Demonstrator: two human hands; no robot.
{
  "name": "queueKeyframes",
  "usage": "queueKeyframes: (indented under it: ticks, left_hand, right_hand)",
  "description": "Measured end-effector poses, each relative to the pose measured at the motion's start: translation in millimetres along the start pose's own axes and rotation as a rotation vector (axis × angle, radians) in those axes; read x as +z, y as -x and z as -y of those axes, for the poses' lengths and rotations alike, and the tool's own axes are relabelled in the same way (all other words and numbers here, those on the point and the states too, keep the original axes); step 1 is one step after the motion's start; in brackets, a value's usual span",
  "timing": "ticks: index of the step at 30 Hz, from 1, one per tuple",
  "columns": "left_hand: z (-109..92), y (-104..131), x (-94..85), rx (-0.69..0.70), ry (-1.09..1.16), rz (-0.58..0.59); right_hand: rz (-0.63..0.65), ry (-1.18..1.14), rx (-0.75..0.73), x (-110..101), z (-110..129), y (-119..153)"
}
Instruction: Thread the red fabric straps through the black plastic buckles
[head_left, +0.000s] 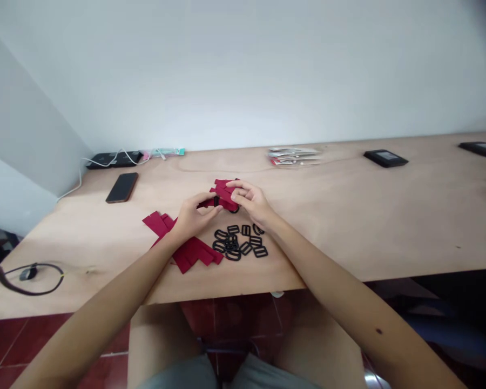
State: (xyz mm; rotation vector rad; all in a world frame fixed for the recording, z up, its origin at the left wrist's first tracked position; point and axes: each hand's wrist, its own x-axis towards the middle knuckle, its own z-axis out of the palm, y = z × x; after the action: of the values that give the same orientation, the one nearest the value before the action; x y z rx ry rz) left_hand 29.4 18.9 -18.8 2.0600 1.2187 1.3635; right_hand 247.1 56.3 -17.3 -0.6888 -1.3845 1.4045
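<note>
Both hands meet over a small heap of red fabric strips [225,190] with black buckles at its edges. My left hand [195,215] is closed, thumb and fingers pinching a red strip by a black buckle [216,201]. From the right, my right hand [254,205] has its fingers curled onto a red strip; its fingertips partly cover the cloth. Just below the hands lies a loose group of black slider buckles [231,242], several of them overlapping. More red fabric strips [194,253] lie under and beside my left forearm.
A phone [122,188] lies at the left, near a black box [113,159] with a white cable. Flat packets [294,156] sit by the wall, with a black device [385,158] farther right. A looped black cord [44,292] lies at the wooden table's [389,227] left front.
</note>
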Motion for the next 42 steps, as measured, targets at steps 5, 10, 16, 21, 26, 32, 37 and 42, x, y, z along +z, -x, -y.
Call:
queueKeyframes:
  ticks: [5,10,16,21,26,32,37,42]
  left_hand:
    - [2,-1,-1.1,0.009,0.03,-0.021]
    - [2,-3,-4.0,0.093,0.03,0.018]
    - [3,-2,-2.0,0.218,-0.004,0.063]
    - [3,-2,-3.3,0.266,-0.135,0.03]
    - [1,-2,-5.8,0.296,-0.177,-0.017]
    - [-2,0,-1.1,0.316,-0.158,-0.014]
    - [-4,1,-1.3,0.319,-0.152,-0.019]
    - [-7,1,-2.7,0.334,-0.156,-0.011]
  right_hand:
    - [0.018,0.134,-0.016,-5,0,-1]
    - [0.046,0.272,-0.024,-8,-2,0]
    - [0.072,0.321,-0.066,-7,-3,0]
    - [0.095,0.199,-0.017,-1,-2,2]
    - [0.104,0.019,0.031,0,7,6]
    - [-0.015,0.008,0.05,1,6,6]
    - [0.026,0.004,0.069,3,5,6]
    - [0.099,-0.011,0.08,5,4,8]
